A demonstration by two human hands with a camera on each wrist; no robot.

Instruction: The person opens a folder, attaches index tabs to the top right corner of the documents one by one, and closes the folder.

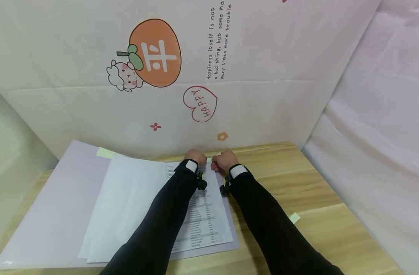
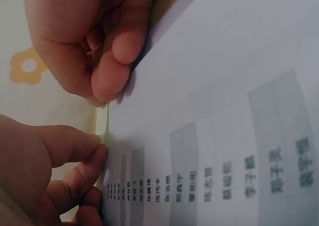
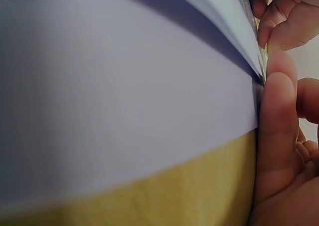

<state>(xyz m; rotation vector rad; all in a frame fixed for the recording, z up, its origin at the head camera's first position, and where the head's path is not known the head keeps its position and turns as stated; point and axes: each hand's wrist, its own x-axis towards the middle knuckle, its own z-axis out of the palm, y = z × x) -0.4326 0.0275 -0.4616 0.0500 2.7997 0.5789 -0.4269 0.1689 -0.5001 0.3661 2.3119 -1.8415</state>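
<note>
A printed sheet [image 1: 209, 217] with rows of text lies on the right side of an open lavender folder [image 1: 51, 214]. A narrow pale green sticky tab [image 2: 101, 121] runs along the sheet's far edge, between the two hands. My left hand [image 1: 197, 156] pinches the tab at that edge, thumb against forefinger. Close beside it, my right hand [image 1: 226, 160] pinches the other end of the tab, near the sheet's far right corner. In the right wrist view, the sheet's corner lifts off the lavender cover [image 3: 149, 111] next to the right fingers [image 3: 279, 111].
White pages [image 1: 127, 202] lie turned over on the folder's left side. Another pale tab [image 1: 105, 152] shows at their far edge. A small pale green strip [image 1: 294, 217] is on the wooden table [image 1: 299, 183] by the right sleeve. A printed white cloth [image 1: 264, 95] hangs behind.
</note>
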